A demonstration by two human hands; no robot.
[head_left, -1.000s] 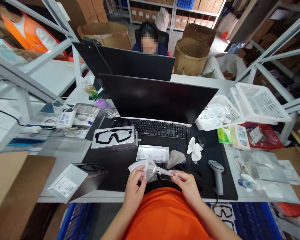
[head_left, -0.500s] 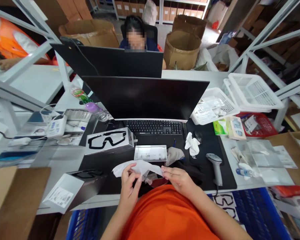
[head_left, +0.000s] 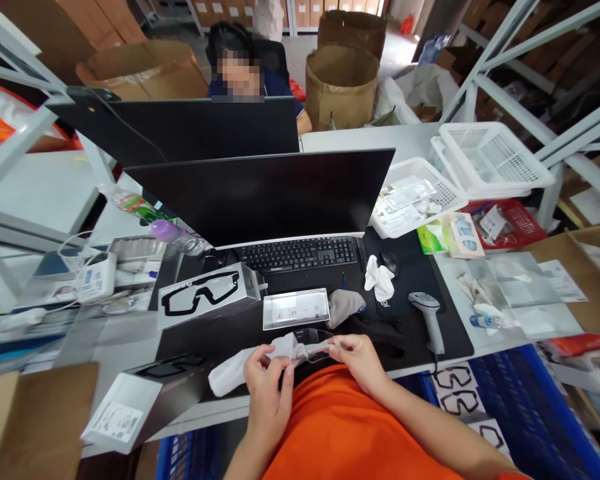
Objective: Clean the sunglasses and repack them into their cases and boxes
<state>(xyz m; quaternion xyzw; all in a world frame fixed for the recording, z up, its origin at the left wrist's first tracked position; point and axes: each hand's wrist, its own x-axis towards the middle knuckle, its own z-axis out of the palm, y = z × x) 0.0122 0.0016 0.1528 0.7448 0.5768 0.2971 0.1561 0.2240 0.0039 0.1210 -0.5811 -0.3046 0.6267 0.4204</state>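
Note:
My left hand (head_left: 264, 375) and my right hand (head_left: 357, 359) are both closed on a white cloth pouch (head_left: 240, 365) with a clear lens (head_left: 313, 338) sticking out of it, held just above the desk's near edge. The pouch trails off to the left of my left hand. A small silver tray (head_left: 295, 308) and a grey cloth (head_left: 346, 305) lie on the black desk mat (head_left: 415, 280) just beyond my hands. A silver goggle box (head_left: 206, 300) with a black goggle outline stands to the left.
A dark monitor (head_left: 275, 193) and black keyboard (head_left: 297, 253) sit behind. A barcode scanner (head_left: 429, 319) stands at right, white baskets (head_left: 490, 157) further back. An open box (head_left: 145, 400) lies at front left. A person sits behind a second monitor (head_left: 180, 127). Blue crates (head_left: 520, 413) are below the desk.
The pouch and lens have dropped slightly towards me, and the pouch now hangs further left of my left hand. The camera has tilted and shifted, so the desk appears higher and further left.

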